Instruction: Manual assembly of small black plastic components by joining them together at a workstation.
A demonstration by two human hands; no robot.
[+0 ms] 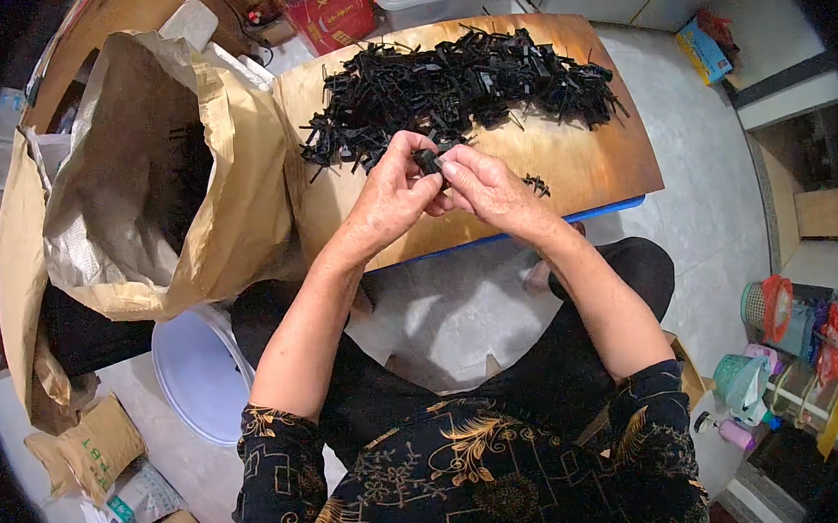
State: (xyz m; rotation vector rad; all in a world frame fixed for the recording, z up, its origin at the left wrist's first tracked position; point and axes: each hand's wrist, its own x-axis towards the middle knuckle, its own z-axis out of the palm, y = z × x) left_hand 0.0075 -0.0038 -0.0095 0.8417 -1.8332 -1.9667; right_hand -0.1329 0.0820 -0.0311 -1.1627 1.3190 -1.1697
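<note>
Both hands meet over the near edge of a wooden board (pixel 568 168). Between the fingers of my left hand (pixel 390 197) is a small black plastic part (pixel 427 161), its shape partly covered by the fingertips. My right hand (pixel 492 186) pinches at the same part from the other side, thumb and forefinger pressed together. Just beyond the hands lies a long heap of black plastic parts (pixel 465 78), many thin and stick-like. A few small black pieces (pixel 536 185) lie by my right wrist.
A large open paper sack (pixel 248 176) with a pale lining stands left of the board, black pieces inside. Below it is a white round tub (pixel 199 374). A red box (pixel 324 13) sits behind the board. Colourful baskets and bags (pixel 776 363) crowd the right side.
</note>
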